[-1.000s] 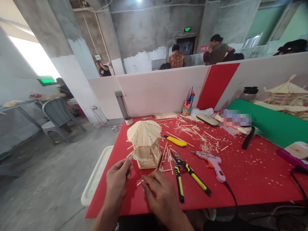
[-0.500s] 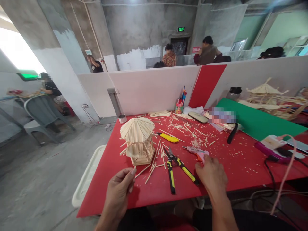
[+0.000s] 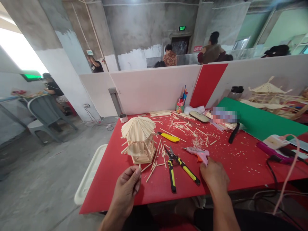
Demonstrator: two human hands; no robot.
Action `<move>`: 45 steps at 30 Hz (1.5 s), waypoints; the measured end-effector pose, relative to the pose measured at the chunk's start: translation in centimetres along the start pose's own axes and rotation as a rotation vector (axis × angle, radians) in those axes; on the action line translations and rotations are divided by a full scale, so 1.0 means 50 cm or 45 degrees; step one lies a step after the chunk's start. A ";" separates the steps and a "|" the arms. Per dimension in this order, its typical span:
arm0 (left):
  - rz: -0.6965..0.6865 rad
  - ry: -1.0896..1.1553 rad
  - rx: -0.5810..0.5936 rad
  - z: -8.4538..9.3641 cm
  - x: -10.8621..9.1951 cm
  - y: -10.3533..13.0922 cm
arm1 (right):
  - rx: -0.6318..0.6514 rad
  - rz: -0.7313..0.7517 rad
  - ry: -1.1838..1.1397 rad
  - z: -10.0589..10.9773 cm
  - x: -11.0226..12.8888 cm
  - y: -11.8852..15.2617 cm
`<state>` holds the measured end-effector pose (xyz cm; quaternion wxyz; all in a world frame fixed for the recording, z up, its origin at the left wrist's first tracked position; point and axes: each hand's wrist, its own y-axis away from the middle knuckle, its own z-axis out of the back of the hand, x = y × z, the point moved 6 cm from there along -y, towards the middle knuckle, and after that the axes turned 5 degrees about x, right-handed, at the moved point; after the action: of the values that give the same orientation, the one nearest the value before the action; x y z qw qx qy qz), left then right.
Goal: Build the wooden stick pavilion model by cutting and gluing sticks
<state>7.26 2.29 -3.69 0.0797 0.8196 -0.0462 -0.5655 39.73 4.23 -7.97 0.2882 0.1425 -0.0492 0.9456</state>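
Note:
My left hand [image 3: 128,184] pinches a short wooden stick [image 3: 140,166] in front of the small stick house [image 3: 139,141], which has a round pitched roof. At the right, my right hand [image 3: 214,175] has its fingers wrapped round the handle end of a pink glue gun [image 3: 199,153] lying on the red table [image 3: 154,194]. Between my hands lie pliers with yellow-black handles [image 3: 184,168], jaws apart. Behind them is a yellow cutter [image 3: 169,137]. Loose sticks [image 3: 157,157] lie beside the house.
Stick scraps and shavings [image 3: 198,138] litter the table's middle. At the back stand a pen cup [image 3: 180,106] and a small tin [image 3: 123,118]. A green board [image 3: 262,120], a power strip [image 3: 271,152] with cables and another stick model [image 3: 269,93] are at the right. People are beyond the partition.
The view has shifted slightly. My right hand's fingers have closed round the glue gun's handle end. My left hand still holds its stick, a little further right.

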 end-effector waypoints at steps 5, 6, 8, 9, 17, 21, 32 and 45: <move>-0.082 -0.011 -0.055 0.017 -0.011 -0.005 | -0.038 0.147 -0.219 0.022 0.005 0.003; -0.097 -0.020 -0.072 0.021 -0.014 -0.005 | -0.065 0.169 -0.281 0.035 0.009 0.011; -0.122 -0.035 -0.086 0.030 -0.021 -0.007 | -0.138 0.227 -0.455 0.069 0.024 0.036; -0.133 -0.036 -0.087 0.034 -0.025 -0.008 | -0.169 0.274 -0.565 0.087 0.037 0.052; -0.174 0.067 -0.104 0.060 -0.053 -0.014 | -0.099 0.646 -0.898 0.157 0.180 0.181; -0.174 0.101 -0.122 0.068 -0.060 -0.015 | -0.190 0.716 -0.842 0.174 0.228 0.206; -0.183 0.144 -0.145 0.081 -0.044 -0.017 | -0.502 0.766 -0.728 0.198 0.285 0.219; -0.379 -0.176 -0.146 0.066 -0.071 -0.002 | -0.630 0.757 -0.470 0.161 0.278 0.210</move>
<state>2.92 2.72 -1.57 0.0382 0.7707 0.1027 -0.6277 24.75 1.48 3.74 0.0149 0.2154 -0.3643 0.9059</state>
